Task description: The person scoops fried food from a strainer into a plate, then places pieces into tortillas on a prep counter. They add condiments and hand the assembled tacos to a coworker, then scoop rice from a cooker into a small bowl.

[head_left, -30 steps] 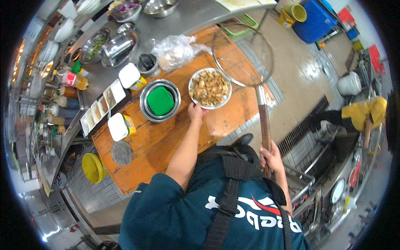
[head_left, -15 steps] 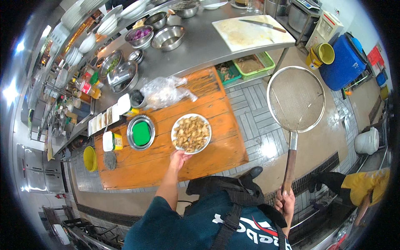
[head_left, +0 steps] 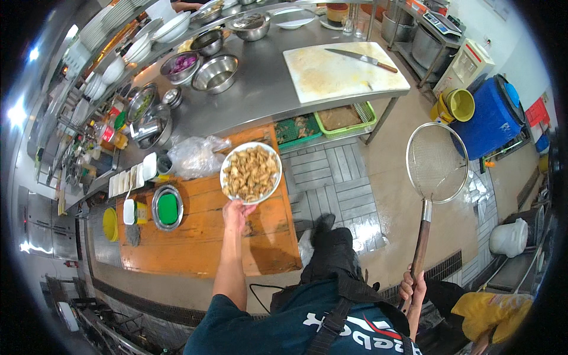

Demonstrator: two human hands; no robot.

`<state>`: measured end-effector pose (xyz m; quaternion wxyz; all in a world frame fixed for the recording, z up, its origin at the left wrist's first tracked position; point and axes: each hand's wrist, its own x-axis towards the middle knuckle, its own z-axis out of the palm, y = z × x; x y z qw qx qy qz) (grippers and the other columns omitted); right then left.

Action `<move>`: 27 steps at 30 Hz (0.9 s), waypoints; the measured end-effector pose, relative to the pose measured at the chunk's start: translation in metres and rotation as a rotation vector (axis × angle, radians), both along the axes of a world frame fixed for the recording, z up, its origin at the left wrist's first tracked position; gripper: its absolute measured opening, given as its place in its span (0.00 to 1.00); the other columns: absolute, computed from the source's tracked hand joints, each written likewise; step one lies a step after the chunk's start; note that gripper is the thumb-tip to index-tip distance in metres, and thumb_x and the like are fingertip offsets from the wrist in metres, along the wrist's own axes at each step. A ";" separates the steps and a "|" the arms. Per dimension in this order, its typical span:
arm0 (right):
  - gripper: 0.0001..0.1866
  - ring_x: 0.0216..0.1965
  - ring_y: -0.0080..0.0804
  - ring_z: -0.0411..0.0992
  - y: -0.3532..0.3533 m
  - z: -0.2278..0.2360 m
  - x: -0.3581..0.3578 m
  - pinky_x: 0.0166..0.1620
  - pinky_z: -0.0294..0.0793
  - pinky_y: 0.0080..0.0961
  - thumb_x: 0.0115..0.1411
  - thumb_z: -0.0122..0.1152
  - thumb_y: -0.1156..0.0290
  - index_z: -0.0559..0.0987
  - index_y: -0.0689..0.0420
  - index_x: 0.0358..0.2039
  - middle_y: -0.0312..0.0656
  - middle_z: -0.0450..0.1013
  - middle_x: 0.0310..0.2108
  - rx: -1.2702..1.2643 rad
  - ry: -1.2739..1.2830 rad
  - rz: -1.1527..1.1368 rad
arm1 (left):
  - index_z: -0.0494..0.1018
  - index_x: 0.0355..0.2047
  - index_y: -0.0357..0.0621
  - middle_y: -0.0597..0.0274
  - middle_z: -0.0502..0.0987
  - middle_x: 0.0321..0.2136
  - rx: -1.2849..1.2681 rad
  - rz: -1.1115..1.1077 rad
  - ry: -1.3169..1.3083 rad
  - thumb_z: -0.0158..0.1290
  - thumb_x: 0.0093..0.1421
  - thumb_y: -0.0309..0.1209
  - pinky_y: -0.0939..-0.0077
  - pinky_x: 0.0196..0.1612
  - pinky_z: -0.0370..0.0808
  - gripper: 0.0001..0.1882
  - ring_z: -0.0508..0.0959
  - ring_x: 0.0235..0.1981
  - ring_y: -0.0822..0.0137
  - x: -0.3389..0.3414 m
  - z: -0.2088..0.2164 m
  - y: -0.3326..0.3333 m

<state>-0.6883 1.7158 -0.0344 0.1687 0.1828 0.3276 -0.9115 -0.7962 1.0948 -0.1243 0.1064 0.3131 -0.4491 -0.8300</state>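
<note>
My left hand (head_left: 235, 215) grips the near rim of a white bowl (head_left: 274, 190), thumb on the edge. Golden-brown pieces of food (head_left: 251, 170) fill it; their exact kind is unclear. The bowl is raised above the wooden table, near its right edge, and casts a shadow on the boards. In my right hand (head_left: 413, 289), fingers are wrapped round the wooden handle of a large wire-mesh strainer (head_left: 436, 163). Its round mesh points away from me over the floor on the right, with nothing in it.
On the wooden table (head_left: 195, 248) are a metal bowl with a green lid (head_left: 168, 209), tubs and a plastic bag (head_left: 195, 157). Behind, a steel counter bears a cutting board (head_left: 343, 74) with a knife (head_left: 362, 59). A blue barrel (head_left: 490, 115) stands right; a person in yellow (head_left: 494, 313) is close by.
The bowl has come up off the table and moved toward its right edge with my left hand. My body has shifted right, the strainer with it. The person in yellow appears closer.
</note>
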 end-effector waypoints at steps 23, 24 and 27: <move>0.35 0.13 0.21 0.59 -0.073 0.044 -0.376 0.12 0.64 0.18 0.70 0.47 0.39 0.62 0.58 0.59 0.34 0.59 0.23 0.019 -0.003 -0.730 | 0.67 0.44 0.22 0.36 0.78 0.43 0.178 -0.036 0.291 0.45 0.58 0.19 0.50 0.54 0.84 0.14 0.82 0.45 0.41 -0.956 0.048 -0.050; 0.35 0.13 0.23 0.60 -0.080 0.047 -0.382 0.13 0.66 0.20 0.69 0.47 0.39 0.62 0.60 0.59 0.35 0.59 0.23 0.057 -0.013 -0.794 | 0.67 0.45 0.21 0.36 0.78 0.44 0.182 -0.022 0.310 0.45 0.57 0.19 0.50 0.53 0.84 0.16 0.82 0.44 0.42 -0.980 0.046 -0.053; 0.37 0.13 0.25 0.60 -0.091 0.050 -0.393 0.14 0.68 0.24 0.69 0.46 0.38 0.62 0.61 0.60 0.35 0.59 0.23 -0.083 0.027 -0.743 | 0.68 0.51 0.27 0.40 0.79 0.45 0.156 0.021 0.333 0.51 0.59 0.25 0.53 0.51 0.85 0.20 0.83 0.44 0.47 -1.029 0.029 -0.062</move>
